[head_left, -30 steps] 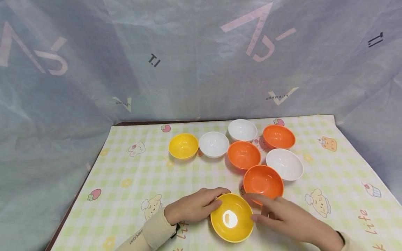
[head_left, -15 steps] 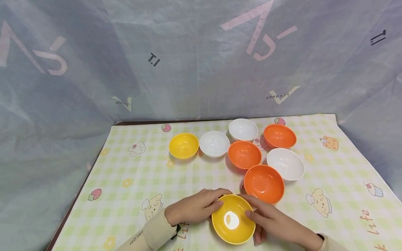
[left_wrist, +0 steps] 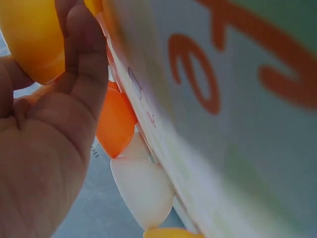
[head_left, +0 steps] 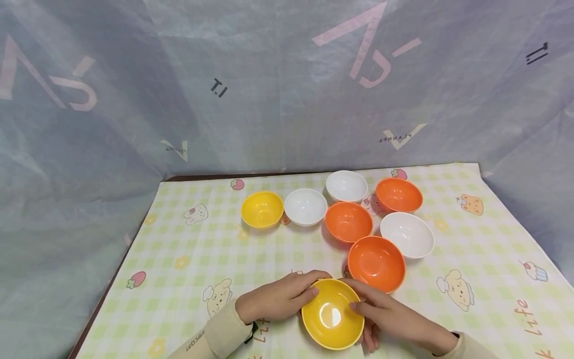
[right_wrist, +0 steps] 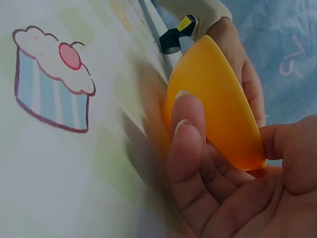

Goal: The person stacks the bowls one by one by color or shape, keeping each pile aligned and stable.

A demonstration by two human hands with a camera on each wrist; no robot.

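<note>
A green-checked tablecloth [head_left: 215,249] lies before a grey-blue curtain [head_left: 269,124] — its small mirrored lettering [head_left: 395,138] perhaps reading "PLANNER".

L fingers [left_wrist: 90,42] on yel. bowl [left_wrist: 32,39]

Grey-blue printed fabric backdrop [head_left: 278,99], green checked tablecloth [head_left: 166,309], dark table edge [head_left: 193,177]

Left hand [head_left: 284,298] angles in from lower left, thumb set apart from curled fingers in a pinching hold. Right hand [head_left: 390,319] mirrors it from lower right, thumb uppermost, fingers bent beneath.
</note>
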